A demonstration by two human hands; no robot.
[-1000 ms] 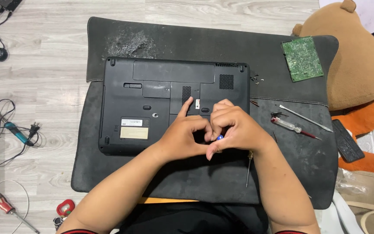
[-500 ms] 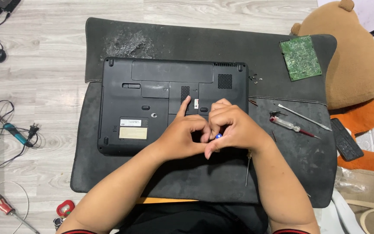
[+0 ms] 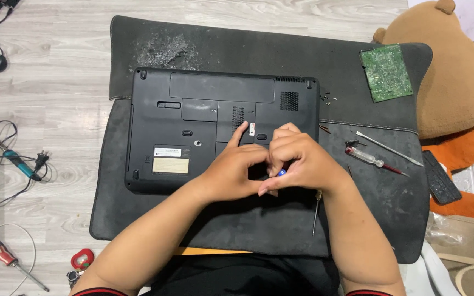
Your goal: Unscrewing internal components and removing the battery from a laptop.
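Unmoved since before — left hand [image 3: 231,175] and right hand [image 3: 303,164] huddle over laptop [image 3: 193,126].

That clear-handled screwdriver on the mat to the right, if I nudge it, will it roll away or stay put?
The screwdriver has a round-looking handle and thin shaft, so it would probably roll sideways somewhat. The dark mat looks soft and grippy, which likely stops it soon. It seems light and stiff, easy to pinch up.

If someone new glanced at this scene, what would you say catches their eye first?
First the two hands, left hand and right hand, pressed together over the near right corner of an upturned black laptop on a dark mat. Next, the green circuit board at the mat's far right corner, beside a brown plush toy.
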